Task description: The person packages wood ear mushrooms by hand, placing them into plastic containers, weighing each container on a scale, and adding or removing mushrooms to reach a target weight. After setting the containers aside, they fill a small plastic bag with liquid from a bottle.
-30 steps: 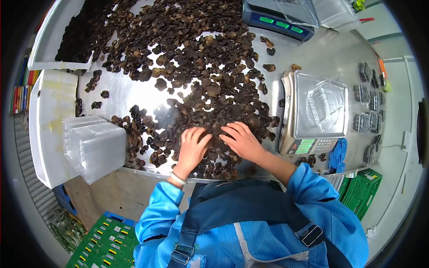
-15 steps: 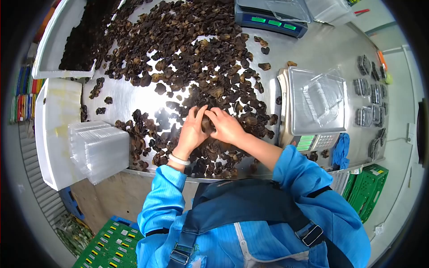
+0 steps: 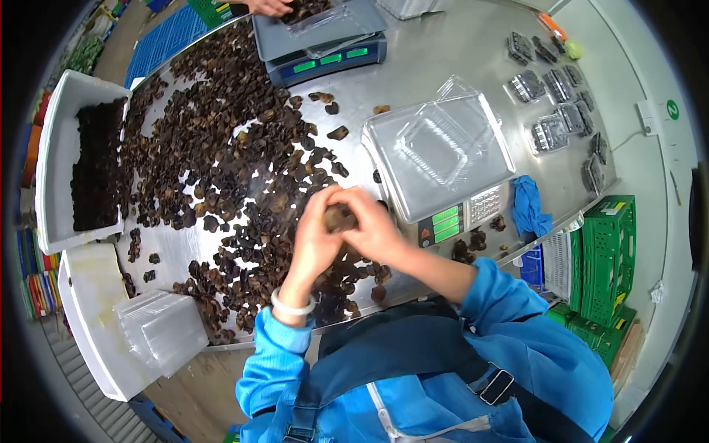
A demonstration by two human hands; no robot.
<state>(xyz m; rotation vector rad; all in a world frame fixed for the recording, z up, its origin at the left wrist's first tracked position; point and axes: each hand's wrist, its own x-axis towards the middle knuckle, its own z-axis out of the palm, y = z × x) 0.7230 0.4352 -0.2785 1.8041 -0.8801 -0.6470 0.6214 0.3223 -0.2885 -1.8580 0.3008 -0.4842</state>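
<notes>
My left hand (image 3: 316, 238) and my right hand (image 3: 371, 227) are cupped together above the metal table, closed round a small clump of brown wood ear mushrooms (image 3: 340, 218). Motion smears the fingers slightly. Below and to the left, a wide heap of dark wood ear mushrooms (image 3: 229, 159) spreads over the table. Just right of my hands stands a scale (image 3: 436, 151) with green displays, and on its tray lies an open clear plastic box (image 3: 443, 155).
A white foam box (image 3: 55, 184) holds dark mushrooms at the left, near stacked clear containers (image 3: 162, 332). Another person's hand (image 3: 269, 6) is at a second scale (image 3: 325, 63). Packed boxes (image 3: 550, 133) and a blue glove (image 3: 530, 207) lie at the right.
The view has turned towards the right. My hands have come up off the heap with the mushroom clump and are nearer the scale. Another person's hand has come into view.
</notes>
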